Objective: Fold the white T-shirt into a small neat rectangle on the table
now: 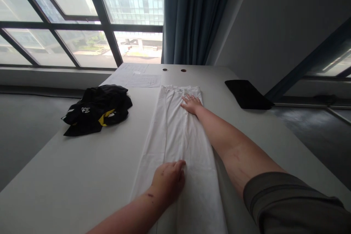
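A pair of white trousers [174, 131] lies lengthwise on the white table [104, 168], with the waistband at the far end and the legs running toward me. My right hand [192, 104] rests flat on the cloth just below the waistband, its fingers spread. Lower down, my left hand [169, 180] is closed, with thumb and fingers pinching the trousers near a lengthwise fold. Light creases run along the cloth between the two hands. The near ends of the legs pass out of view at the bottom.
A crumpled black garment [95, 108] with yellow and white parts lies on the left. Paper sheets [144, 80] lie at the far left, near two cable holes [183, 70]. A flat black item [248, 94] sits at the right edge. Windows and a blue curtain [194, 14] stand behind.
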Motion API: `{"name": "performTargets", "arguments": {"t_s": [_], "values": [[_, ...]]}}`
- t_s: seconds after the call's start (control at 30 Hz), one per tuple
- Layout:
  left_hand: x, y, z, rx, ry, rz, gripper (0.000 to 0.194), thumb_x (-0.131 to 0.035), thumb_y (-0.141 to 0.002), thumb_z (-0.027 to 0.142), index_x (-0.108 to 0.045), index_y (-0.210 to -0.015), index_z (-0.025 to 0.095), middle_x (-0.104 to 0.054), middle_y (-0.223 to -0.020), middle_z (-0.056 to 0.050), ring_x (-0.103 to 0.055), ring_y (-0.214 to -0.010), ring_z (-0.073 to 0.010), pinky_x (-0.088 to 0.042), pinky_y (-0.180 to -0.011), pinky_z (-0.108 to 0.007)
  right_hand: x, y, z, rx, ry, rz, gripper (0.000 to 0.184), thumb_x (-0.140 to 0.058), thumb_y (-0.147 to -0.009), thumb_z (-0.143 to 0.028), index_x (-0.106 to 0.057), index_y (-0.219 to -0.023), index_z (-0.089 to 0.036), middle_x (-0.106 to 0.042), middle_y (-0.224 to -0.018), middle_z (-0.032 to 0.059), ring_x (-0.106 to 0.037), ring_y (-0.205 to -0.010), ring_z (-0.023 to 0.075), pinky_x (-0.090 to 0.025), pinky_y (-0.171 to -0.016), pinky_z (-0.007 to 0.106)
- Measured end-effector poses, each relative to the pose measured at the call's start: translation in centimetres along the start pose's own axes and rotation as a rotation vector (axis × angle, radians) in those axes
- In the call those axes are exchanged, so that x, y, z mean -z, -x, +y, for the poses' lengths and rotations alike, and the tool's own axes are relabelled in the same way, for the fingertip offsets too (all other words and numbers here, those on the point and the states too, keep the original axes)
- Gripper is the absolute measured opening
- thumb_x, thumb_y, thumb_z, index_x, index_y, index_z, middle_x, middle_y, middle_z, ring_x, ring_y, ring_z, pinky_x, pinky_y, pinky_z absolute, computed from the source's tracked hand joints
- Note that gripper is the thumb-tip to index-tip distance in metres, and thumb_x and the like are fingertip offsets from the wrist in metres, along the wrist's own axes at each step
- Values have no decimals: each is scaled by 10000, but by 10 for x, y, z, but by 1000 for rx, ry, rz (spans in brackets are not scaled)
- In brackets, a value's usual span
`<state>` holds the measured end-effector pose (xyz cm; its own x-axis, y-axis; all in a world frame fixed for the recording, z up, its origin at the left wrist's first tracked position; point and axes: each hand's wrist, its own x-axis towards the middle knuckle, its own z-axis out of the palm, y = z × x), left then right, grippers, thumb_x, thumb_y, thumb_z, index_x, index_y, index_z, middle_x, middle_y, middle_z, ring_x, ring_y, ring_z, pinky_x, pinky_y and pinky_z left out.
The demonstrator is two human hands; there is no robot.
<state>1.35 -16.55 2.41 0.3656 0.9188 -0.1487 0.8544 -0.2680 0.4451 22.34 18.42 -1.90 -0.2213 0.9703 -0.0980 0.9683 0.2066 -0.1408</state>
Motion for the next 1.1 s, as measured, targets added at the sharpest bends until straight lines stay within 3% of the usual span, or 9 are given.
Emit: {"name": "performTargets", "arguments": {"t_s": [0.1,0.2,0.33,0.4,0.53,0.7,0.8,0.97,1.1], "values": [[-1,-3,-2,-63,42,42,289,-545,-953,220,-693,-1196,265,-786,-1062,-46,-722,-1002,-252,-557,-927,-380,4,2,-3,47,5,70,689,-357,-1025,-614,-350,-1642,-307,-235,-1739,68,-197,-1581,343,-142,-1267,563],[-2,-3,-4,-146,67,65,281,-573,-937,221,-698,-1186,256,-777,-1062,-41,-695,-1027,-254,-555,-954,-385,10,11,-13,31,23,233,583,-390,-1030,-460,-496,-1558,-235,-384,-1665,125,-324,-1511,335,-188,-1252,544],[1,-1,-4,-182,36,80,303,-585,-920,194,-691,-1201,241,-750,-1070,-62,-658,-1031,-257,-549,-942,-391,13,47,-40,-3,23,338,495,-423,-1019,-374,-592,-1460,-227,-445,-1612,152,-353,-1481,351,-171,-1244,606],[5,0,-3,-165,2,88,301,-593,-912,192,-685,-1195,239,-729,-1096,-73,-642,-1042,-266,-537,-940,-409,7,83,-54,28,-19,312,491,-446,-1021,-414,-572,-1474,-274,-436,-1621,134,-331,-1502,348,-189,-1234,644],[11,2,1,-85,-76,80,204,-587,-908,189,-681,-1087,224,-712,-1086,-85,-642,-1039,-274,-511,-922,-422,-13,183,-67,266,-81,253,565,-511,-1010,-422,-464,-1562,-312,-387,-1659,129,-324,-1530,327,-204,-1238,655],[10,6,5,-106,-75,50,183,-569,-932,194,-671,-1082,222,-758,-1034,-64,-695,-1003,-258,-486,-929,-409,-20,317,-64,465,-176,183,677,-610,-967,-402,-418,-1605,-283,-329,-1686,157,-336,-1538,333,-347,-1221,566],[11,5,5,-99,-64,58,192,-559,-959,215,-665,-1119,218,-778,-987,-53,-719,-975,-246,-482,-919,-386,-20,383,-69,591,-246,100,745,-733,-868,-485,-499,-1549,-296,-482,-1584,150,-451,-1461,342,-321,-1242,572],[25,14,5,-133,-104,41,166,-602,-956,235,-686,-1098,215,-776,-987,-49,-712,-995,-240,-480,-923,-362,-21,442,-74,622,-336,91,634,-785,-800,-555,-666,-1347,-257,-614,-1411,154,-557,-1344,336,-273,-1249,617],[32,56,-1,-289,-160,35,174,-647,-950,253,-698,-1116,242,-740,-1141,-59,-662,-1106,-259,-470,-987,-411,-20,459,-66,702,-323,150,391,-731,-902,-447,-715,-1243,-257,-664,-1307,122,-607,-1237,289,-348,-1216,581]]}}
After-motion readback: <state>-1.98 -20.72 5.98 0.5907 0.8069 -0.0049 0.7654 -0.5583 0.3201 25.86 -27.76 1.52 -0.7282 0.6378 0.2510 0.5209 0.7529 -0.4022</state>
